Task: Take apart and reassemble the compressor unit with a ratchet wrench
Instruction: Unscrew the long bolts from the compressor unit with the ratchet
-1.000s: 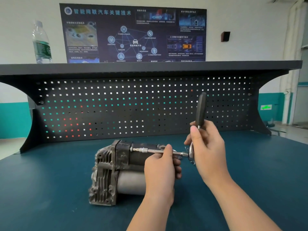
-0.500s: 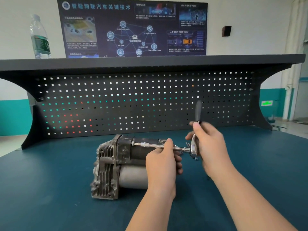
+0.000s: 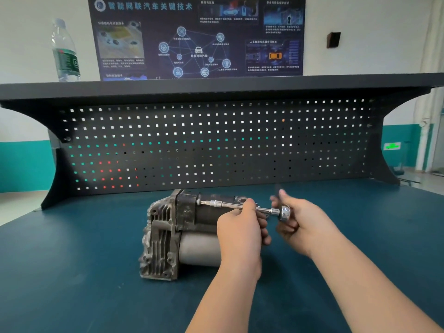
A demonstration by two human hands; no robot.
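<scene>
While on the teal bench (image 3: 96, 272):
Unit: grey finned metal compressor (image 3: 165, 236), lying sideways.
Left hand (image 3: 240, 227): fingers curled round chrome extension bar (image 3: 230, 205).
Right hand (image 3: 305, 224): gripping chrome ratchet wrench head (image 3: 284, 213); handle blurred.

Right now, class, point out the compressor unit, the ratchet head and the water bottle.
compressor unit (image 3: 163, 236), head view, on its finned end casting.
ratchet head (image 3: 284, 212), head view, on its shiny round top.
water bottle (image 3: 66, 56), head view, on its green label.

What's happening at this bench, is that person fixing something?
A person is working on a metal compressor unit lying on the blue-green bench. The left hand steadies the extension bar of a ratchet wrench, whose tip sits at a fastener on the unit's side. The right hand grips the wrench near its head; the handle is blurred.
</scene>
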